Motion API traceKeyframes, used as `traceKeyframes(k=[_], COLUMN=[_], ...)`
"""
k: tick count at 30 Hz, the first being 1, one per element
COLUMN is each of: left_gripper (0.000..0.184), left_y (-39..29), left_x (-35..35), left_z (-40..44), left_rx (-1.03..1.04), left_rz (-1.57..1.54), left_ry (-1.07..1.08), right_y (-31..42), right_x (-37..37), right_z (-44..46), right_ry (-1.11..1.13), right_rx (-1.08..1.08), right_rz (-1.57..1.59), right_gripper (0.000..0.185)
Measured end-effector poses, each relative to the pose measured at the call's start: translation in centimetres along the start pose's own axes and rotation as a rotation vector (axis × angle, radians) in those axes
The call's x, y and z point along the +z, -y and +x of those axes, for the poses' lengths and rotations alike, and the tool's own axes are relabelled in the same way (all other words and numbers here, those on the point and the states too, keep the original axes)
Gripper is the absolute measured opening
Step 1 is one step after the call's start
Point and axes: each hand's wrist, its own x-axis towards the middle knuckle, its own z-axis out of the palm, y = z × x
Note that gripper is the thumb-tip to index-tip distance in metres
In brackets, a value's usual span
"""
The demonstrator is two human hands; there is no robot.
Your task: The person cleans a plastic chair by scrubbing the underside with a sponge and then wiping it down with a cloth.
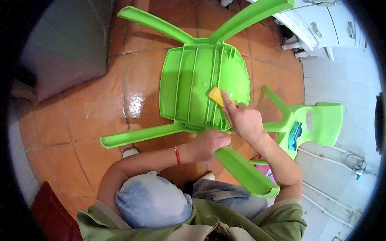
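A green plastic chair (203, 84) lies with its underside, ribs and legs facing me. My right hand (245, 120) holds a yellow block (216, 96) against the ribbed underside of the seat, index finger stretched along its top. Whether the block is a sponge or a brush, I cannot tell. My left hand (210, 144), below a red bracelet (177, 155), is closed around the top of the near right chair leg (246, 170), where the leg joins the seat. Part of that joint is hidden by the hand.
A second green chair (327, 122) stands at the right, with a teal brush-like object (295, 135) on its seat. White cabinets (321, 24) are at the upper right, and a dark cabinet (68, 52) at the upper left. Pipes (325, 158) run along the tiled wall. The orange tiles (96, 116) look wet.
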Motion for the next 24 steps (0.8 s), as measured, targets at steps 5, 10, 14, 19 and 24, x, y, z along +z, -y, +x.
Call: traceKeyframes(k=[5, 10, 14, 19, 24], left_gripper=[0.016, 0.02, 0.021, 0.022, 0.023], left_y=[-0.2, -0.4, 0.3, 0.8, 0.0], left_x=[0.0, -0.1, 0.4, 0.8, -0.1], left_z=[-0.7, -0.8, -0.8, -0.8, -0.3], left_rx=[-0.024, -0.036, -0.049, 0.006, -0.02], left_rz=[0.031, 0.032, 0.009, -0.006, 0.027], left_ry=[0.051, 0.043, 0.044, 0.011, 0.022], right_y=[-1.6, -0.4, 0.5, -1.3, -3.6], right_x=[1.4, 1.9, -0.3, -1.9, 2.2], right_z=[7.3, 9.4, 4.8, 5.4, 9.1], right_ry=[-0.119, -0.195, 0.046, 0.135, -0.203], right_rx=[0.233, 0.399, 0.324, 0.253, 0.214], right_rz=[0.031, 0.154, 0.242, 0.058, 0.041], right_gripper=[0.052, 0.05, 0.048, 0.045, 0.048])
